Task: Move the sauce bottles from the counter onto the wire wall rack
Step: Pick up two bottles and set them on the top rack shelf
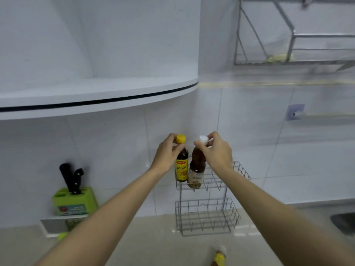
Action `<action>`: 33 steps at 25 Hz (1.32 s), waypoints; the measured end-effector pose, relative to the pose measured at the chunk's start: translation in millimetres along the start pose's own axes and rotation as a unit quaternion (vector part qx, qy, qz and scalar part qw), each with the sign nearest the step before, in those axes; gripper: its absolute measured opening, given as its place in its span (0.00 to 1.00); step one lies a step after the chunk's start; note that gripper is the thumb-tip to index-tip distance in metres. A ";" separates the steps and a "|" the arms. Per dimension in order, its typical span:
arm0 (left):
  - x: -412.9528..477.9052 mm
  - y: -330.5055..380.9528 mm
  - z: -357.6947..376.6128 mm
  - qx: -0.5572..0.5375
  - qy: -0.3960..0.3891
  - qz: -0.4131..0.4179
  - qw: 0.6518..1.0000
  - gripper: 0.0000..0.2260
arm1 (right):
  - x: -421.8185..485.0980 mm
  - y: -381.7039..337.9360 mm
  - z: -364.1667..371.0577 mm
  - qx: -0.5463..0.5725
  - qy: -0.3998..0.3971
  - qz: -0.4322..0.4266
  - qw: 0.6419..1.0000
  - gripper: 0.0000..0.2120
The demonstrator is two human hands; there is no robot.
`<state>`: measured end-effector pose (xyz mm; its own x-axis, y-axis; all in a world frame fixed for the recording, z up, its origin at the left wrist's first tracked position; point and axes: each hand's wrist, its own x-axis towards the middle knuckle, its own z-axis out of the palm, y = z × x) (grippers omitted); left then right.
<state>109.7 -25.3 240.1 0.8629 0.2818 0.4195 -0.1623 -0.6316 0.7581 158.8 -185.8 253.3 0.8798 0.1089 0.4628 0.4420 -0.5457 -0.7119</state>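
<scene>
Head view: two sauce bottles stand in the wire rack's [226, 182] upper basket. Left hand [166, 153] pinches the yellow-capped bottle [181, 166]; right hand [217, 150] pinches the white-capped bottle [196, 167]. A third bottle [219, 256] lies on the worktop [157, 244].

Three sauce bottles [181, 166] [196, 169] [219, 256], two knives [66, 175] [77, 179], two hands [168, 152] [217, 150], one wire rack [207, 217].

Both bare forearms are stretched forward and upward, converging toward the middle. The left hand [166, 153] is raised with the wrist slightly bent; its fingers are curled and the thumb is pressed across in a closed grip at shoulder height of what is held. The right hand [218, 150] is held at the same level, back of the hand turned outward, with thumb and fingertips [197, 144] pinched together in a tight grip.
</scene>
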 end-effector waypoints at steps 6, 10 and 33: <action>-7.5 -2.3 3.4 0.039 -0.035 0.004 0.999 0.12 | -1.4 10.3 12.0 0.031 -0.060 -0.016 0.998 0.19; -14.2 2.5 5.2 0.067 -0.032 0.006 0.997 0.12 | -12.5 22.9 15.1 0.049 -0.182 -0.030 0.982 0.16; -49.2 14.3 12.9 0.032 -0.070 -0.119 0.990 0.28 | -57.4 65.7 -12.6 0.051 -0.201 0.014 0.978 0.25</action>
<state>71.1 -57.5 223.8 0.9317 0.3281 0.1562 0.0802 -0.6049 0.7922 135.1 -238.4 186.6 0.8807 0.4243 0.2106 0.4131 -0.4702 -0.7799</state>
